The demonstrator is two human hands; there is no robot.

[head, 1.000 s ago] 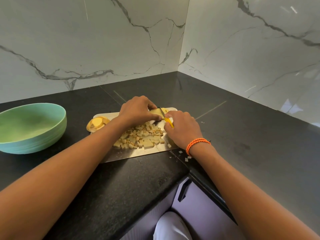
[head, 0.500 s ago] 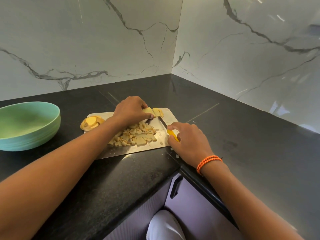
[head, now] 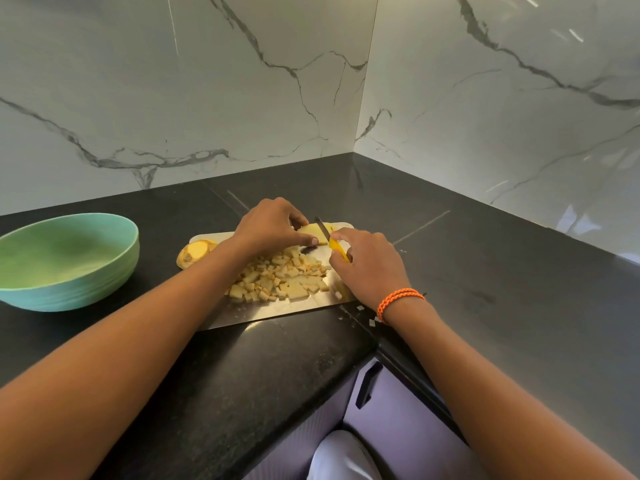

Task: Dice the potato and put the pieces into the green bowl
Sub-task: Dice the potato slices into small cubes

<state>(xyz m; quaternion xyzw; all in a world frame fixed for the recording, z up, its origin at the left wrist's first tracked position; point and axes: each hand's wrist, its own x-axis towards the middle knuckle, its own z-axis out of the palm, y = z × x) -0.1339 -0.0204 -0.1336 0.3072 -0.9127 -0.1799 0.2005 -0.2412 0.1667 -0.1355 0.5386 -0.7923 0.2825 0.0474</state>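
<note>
A potato slab (head: 317,232) is pinned on the board (head: 277,311) at centre frame by the left hand (head: 268,225); its fingers are curled over the slab's left part, thumb tip pressed at the slab's near edge. The slab's right part sticks out beyond the fingertips. A knife (head: 330,239) is gripped by the right hand (head: 369,266), fingers wrapped round the yellow handle; the blade is laid across the slab just right of the left fingertips, tip pointing to the upper left. Dice (head: 280,278) are heaped on the board below the left hand, between both wrists. A few stray bits (head: 367,315) are scattered on the black counter (head: 502,271) off the board's right corner, near an orange band (head: 398,301) on the right wrist. A potato end piece (head: 195,252) is seen at the board's left edge. The green bowl (head: 65,259) is set at far left, well apart from the board; no dice visible inside it.
</note>
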